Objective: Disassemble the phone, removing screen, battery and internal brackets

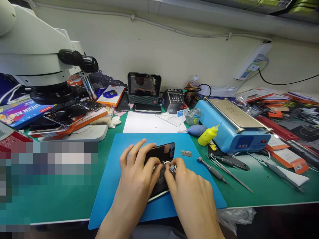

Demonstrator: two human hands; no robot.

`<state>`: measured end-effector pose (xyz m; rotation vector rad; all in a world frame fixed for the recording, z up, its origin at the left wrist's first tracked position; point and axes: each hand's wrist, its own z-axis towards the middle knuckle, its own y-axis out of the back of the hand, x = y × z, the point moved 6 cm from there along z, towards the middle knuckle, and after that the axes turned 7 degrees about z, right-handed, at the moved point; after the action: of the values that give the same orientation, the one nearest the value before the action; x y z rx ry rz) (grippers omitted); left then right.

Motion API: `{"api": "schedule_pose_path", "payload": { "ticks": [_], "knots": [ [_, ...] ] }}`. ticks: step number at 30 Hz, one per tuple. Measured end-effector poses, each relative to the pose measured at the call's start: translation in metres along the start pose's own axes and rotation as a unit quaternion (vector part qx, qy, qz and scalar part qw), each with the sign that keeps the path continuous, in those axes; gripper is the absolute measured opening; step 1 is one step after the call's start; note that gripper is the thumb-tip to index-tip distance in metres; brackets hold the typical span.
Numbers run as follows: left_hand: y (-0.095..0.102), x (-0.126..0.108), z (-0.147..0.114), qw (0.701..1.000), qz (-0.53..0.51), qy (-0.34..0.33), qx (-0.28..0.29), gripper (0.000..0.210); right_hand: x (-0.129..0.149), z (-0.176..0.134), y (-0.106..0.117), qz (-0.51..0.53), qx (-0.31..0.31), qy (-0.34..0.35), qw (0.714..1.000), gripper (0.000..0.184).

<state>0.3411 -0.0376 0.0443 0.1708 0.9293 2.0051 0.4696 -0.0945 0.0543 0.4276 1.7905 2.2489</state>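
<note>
Fingers: right hand (191,187) pinches small grey metallic piece (172,168) inside opened phone (159,188); left hand's (138,177) hold unclear. Likely internals work; next move needs raised screen (163,153) steady.

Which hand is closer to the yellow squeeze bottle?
Right. The right hand is at the opened phone, below and left of the squeeze bottle in the picture; the left hand is farther left.

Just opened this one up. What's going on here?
A person has both hands over an opened phone on a blue mat. Its screen stands tilted up behind the body. The left hand has thumb and forefinger at the phone's inner parts; the right hand pinches a small grey piece there. A screwdriver lies across the mat's right edge.
</note>
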Motion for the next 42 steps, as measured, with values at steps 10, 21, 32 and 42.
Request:
{"api": "schedule_pose_path", "payload": {
  "ticks": [10, 21, 32, 42],
  "knots": [
    [0.001, 0.0, 0.0, 1.0, 0.002, -0.002, 0.005, 0.015, -0.007, 0.0, -0.004, 0.039, 0.023, -0.001, 0.999, 0.011],
    [-0.002, 0.0, -0.001, 1.0, -0.006, 0.012, -0.012, 0.016, -0.017, 0.002, -0.004, 0.118, -0.005, 0.019, 0.993, 0.011],
    [-0.003, 0.001, -0.001, 0.999, -0.02, 0.028, -0.015, 0.017, -0.022, 0.004, 0.026, 0.14, -0.084, 0.181, 0.97, 0.029],
    [-0.004, 0.002, -0.001, 1.0, -0.008, 0.008, -0.019, 0.014, -0.025, -0.003, -0.005, 0.209, 0.035, 0.162, 0.964, 0.013]
  ]
}}
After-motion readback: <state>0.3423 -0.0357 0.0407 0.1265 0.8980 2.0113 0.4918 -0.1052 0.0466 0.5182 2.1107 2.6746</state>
